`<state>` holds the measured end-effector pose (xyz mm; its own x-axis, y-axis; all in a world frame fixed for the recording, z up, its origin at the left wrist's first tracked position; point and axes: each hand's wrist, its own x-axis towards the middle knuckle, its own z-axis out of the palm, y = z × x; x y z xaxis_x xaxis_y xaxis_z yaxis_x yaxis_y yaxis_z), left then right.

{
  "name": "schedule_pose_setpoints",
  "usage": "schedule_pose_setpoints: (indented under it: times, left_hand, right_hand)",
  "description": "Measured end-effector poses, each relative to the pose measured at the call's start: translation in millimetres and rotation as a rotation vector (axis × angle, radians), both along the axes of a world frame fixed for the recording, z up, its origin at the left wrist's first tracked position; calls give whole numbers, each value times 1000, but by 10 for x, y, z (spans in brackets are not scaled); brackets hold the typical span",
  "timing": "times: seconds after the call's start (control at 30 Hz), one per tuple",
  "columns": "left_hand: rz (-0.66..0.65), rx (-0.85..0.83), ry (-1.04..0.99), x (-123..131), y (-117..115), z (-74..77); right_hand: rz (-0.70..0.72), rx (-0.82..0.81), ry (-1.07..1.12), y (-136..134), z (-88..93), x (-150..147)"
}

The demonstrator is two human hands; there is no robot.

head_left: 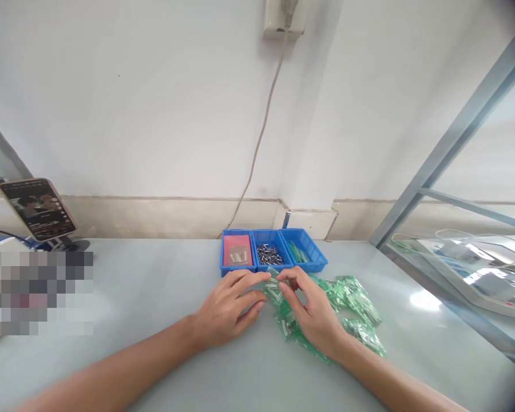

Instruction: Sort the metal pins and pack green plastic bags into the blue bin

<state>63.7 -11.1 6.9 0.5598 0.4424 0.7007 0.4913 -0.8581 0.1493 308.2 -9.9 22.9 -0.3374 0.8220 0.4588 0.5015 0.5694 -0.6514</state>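
My left hand [232, 303] is just above the table, its fingers stretched out and apart. Its index fingertip meets the edge of a small clear-green plastic bag [273, 293] with slim, pale pieces inside. On the other side of that bag, my right hand [311, 312] is closed in a pinch, thumb and index finger at the bag's upper edge. Whether a small piece is also between those fingertips cannot be made out. More filled green bags [356, 300] lie heaped under and beside my right hand.
Beyond my hands stand three joined blue bins: one with a pink sheet and small bag [237, 252], one with short metal pins [269, 255], one with green packets [299, 253]. A phone on a stand [38, 209] is far left; a metal frame [450, 140] rises right.
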Motion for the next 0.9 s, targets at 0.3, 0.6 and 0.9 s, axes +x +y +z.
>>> schedule_pose_setpoints:
  times: [0.3, 0.6, 0.9]
  left_hand:
    - [34, -64, -22, 21, 12, -17]
    - [42, -96, -60, 23, 39, -21]
    - [114, -70, -81, 28, 54, -37]
  right_hand:
    - [38, -11, -19, -6, -11, -13]
    - [89, -13, -37, -45, 10, -9]
    - [96, -26, -37, -43, 1, -1]
